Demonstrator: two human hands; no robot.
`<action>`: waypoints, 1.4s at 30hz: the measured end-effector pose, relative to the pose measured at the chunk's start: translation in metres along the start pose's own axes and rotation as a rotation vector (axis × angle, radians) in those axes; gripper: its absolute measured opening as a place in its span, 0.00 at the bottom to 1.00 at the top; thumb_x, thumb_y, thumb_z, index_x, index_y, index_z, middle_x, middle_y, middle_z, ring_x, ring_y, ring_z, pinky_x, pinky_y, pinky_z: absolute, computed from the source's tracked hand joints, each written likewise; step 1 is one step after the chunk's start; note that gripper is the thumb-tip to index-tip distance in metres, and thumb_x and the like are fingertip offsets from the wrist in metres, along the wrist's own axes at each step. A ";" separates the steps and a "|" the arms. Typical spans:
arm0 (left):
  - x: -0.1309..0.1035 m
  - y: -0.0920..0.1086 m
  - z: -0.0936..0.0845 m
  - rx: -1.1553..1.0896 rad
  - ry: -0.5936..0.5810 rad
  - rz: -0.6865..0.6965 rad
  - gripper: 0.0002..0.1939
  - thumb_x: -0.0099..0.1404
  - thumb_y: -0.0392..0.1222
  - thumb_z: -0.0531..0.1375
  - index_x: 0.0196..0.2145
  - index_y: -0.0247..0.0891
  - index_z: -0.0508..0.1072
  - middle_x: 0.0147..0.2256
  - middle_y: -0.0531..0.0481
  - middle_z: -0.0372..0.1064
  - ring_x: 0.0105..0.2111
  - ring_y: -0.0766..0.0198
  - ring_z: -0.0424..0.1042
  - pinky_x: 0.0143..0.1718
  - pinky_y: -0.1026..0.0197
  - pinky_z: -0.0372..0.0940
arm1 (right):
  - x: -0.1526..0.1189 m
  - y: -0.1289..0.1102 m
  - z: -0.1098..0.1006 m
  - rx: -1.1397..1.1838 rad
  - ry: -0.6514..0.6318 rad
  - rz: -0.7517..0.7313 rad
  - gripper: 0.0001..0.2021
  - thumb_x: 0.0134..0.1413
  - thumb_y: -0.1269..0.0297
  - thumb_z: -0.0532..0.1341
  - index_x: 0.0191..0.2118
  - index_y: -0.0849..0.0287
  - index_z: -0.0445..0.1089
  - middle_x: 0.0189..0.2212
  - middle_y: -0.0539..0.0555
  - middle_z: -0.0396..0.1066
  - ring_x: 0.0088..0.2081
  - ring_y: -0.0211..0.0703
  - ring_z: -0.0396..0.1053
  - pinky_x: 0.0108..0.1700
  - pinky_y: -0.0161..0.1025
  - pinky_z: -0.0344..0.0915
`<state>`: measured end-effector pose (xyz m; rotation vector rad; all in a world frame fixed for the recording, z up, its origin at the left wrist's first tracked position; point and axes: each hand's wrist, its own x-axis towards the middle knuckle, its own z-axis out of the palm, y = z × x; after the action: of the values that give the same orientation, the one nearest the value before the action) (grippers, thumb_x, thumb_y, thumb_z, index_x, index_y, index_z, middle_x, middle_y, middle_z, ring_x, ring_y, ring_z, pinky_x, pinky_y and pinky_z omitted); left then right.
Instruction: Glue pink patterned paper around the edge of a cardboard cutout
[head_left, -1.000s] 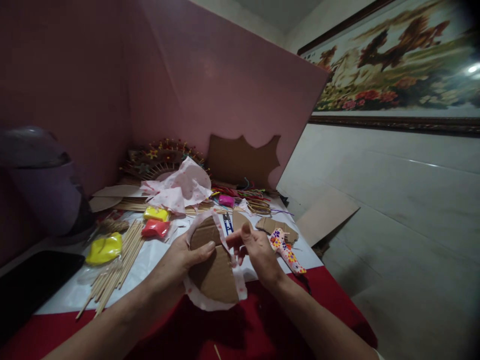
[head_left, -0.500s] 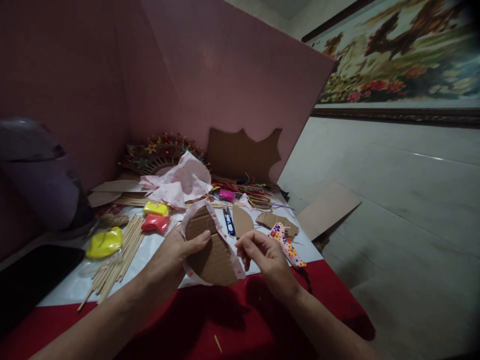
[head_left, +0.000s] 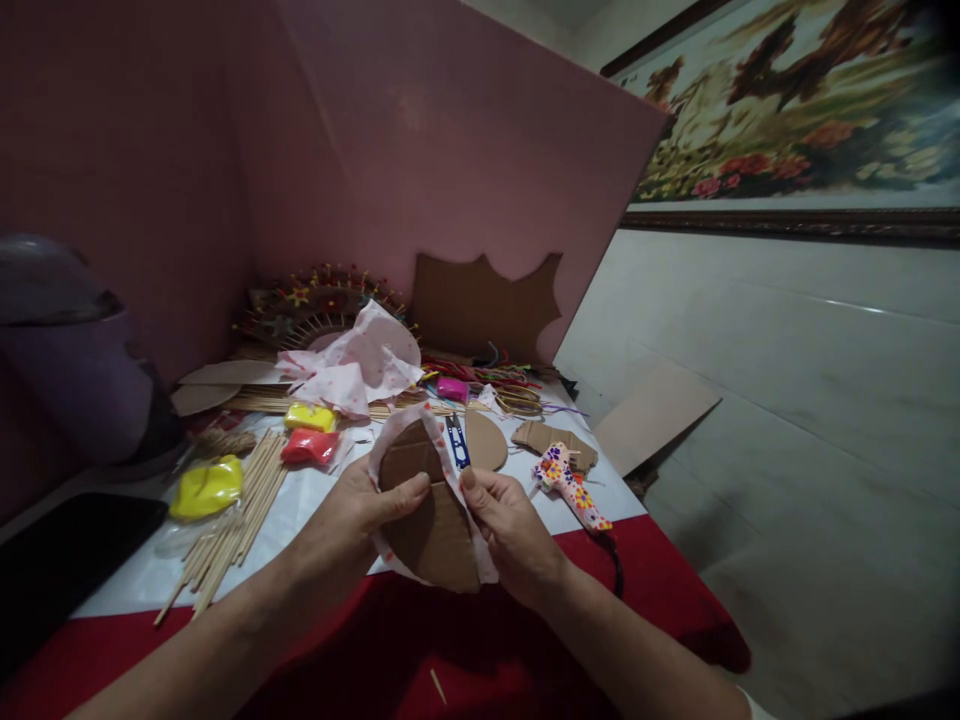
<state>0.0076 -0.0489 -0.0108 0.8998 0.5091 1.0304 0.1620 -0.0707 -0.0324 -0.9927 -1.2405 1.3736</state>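
Note:
A half-round piece of brown cardboard [head_left: 431, 530], edged with white cloth bearing pink spots, is held up above the table's front edge. My left hand [head_left: 375, 510] grips its left side, with the thumb flat on the cardboard. On the right side, my right hand [head_left: 510, 520] pinches the cloth edge between thumb and fingers. Just behind the piece lie blue thread snips [head_left: 457, 442] and a bare half-round cardboard piece [head_left: 486, 440]. To the right of my right hand rests a flower-patterned glue gun [head_left: 571, 487] against a scrap of corrugated cardboard [head_left: 536, 438].
Wooden sticks [head_left: 251, 500] and bagged yellow clay [head_left: 206, 490] and red clay [head_left: 310, 447] lie at left. Behind is crumpled spotted cloth [head_left: 367, 355]. A dark flat device [head_left: 82, 550] sits at the left edge; a jagged cardboard sheet [head_left: 484, 310] leans on the pink wall.
My right hand has moved left onto the cloth edge and now pinches it. The cardboard piece has shifted slightly right and down in my left hand.

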 end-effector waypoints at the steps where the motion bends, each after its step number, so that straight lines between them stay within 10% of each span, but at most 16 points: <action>1: 0.000 -0.001 0.000 -0.002 0.000 -0.005 0.22 0.55 0.33 0.65 0.48 0.46 0.72 0.35 0.50 0.76 0.34 0.64 0.73 0.37 0.65 0.67 | 0.000 0.001 -0.001 -0.022 0.016 -0.016 0.23 0.49 0.41 0.58 0.24 0.59 0.64 0.19 0.47 0.60 0.22 0.36 0.59 0.26 0.33 0.56; 17: -0.002 0.002 0.005 0.009 -0.003 0.010 0.20 0.56 0.32 0.64 0.46 0.49 0.72 0.34 0.54 0.76 0.32 0.67 0.72 0.35 0.67 0.66 | -0.005 0.001 -0.005 -0.611 0.086 -0.364 0.21 0.63 0.54 0.48 0.20 0.58 0.52 0.17 0.45 0.48 0.21 0.33 0.46 0.23 0.34 0.45; 32: 0.003 -0.005 0.002 0.017 0.168 0.000 0.32 0.49 0.34 0.68 0.52 0.46 0.67 0.33 0.51 0.74 0.28 0.62 0.72 0.31 0.62 0.67 | 0.005 -0.011 -0.014 -1.483 -0.019 -0.729 0.20 0.66 0.63 0.45 0.24 0.59 0.65 0.16 0.52 0.62 0.19 0.37 0.55 0.24 0.40 0.40; 42: 0.001 -0.004 0.004 0.055 0.150 -0.008 0.27 0.53 0.34 0.66 0.51 0.46 0.68 0.35 0.51 0.75 0.30 0.63 0.72 0.32 0.63 0.67 | 0.011 -0.026 -0.009 -0.772 -0.001 -0.258 0.24 0.62 0.52 0.50 0.18 0.58 0.59 0.14 0.46 0.58 0.19 0.33 0.56 0.23 0.33 0.50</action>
<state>0.0130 -0.0502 -0.0124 0.8716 0.6691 1.0862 0.1731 -0.0587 -0.0071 -1.2771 -1.8826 0.6829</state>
